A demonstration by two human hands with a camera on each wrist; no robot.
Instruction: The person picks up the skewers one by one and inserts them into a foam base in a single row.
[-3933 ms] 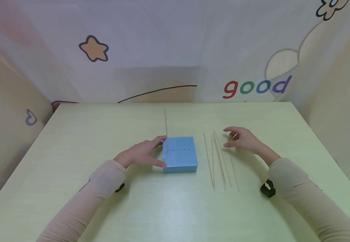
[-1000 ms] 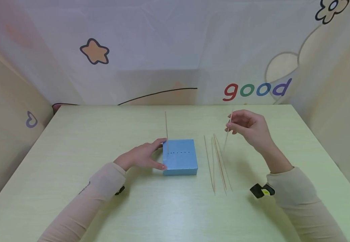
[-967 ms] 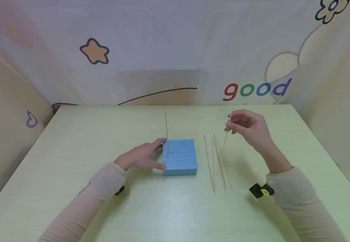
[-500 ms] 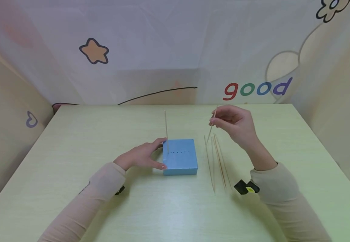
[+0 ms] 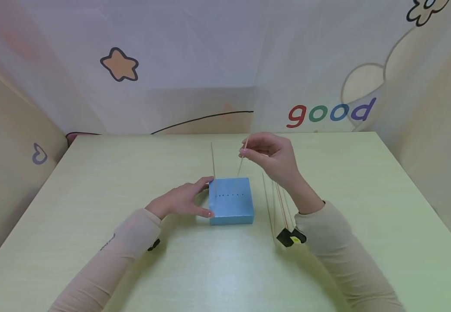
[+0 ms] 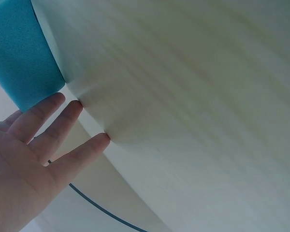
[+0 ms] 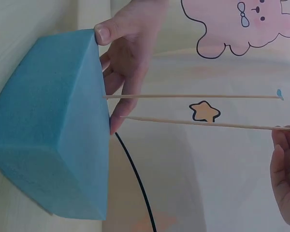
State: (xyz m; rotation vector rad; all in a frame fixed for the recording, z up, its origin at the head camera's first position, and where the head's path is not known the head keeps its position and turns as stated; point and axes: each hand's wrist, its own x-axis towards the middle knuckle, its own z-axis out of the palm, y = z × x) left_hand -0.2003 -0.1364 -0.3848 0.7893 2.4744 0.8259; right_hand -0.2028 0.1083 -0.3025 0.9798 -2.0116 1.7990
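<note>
My left hand (image 5: 182,199) lies at the left side of a blue foam block (image 5: 233,208), thumb at its near corner and index finger at its far corner. In the left wrist view its fingers are straight and spread, with fingertips (image 6: 104,137) at the tabletop. A bamboo skewer (image 5: 212,162) stands upright in the block's left end, beside a row of small holes. My right hand (image 5: 274,158) pinches a second bamboo skewer (image 5: 242,163) near its top, above the block's right half. In the right wrist view that skewer (image 7: 208,123) points its lower tip at the block's top, slightly apart from it.
Several loose skewers (image 5: 267,201) lie on the pale table (image 5: 194,268) right of the block, partly hidden under my right forearm. A black wrist device (image 5: 285,238) hangs below the right cuff. A printed cloth wall (image 5: 194,52) stands behind the table.
My right hand has picked up a skewer from the right side of the loose ones, raised it and carried it left over the block. My left hand and the block have stayed put.
</note>
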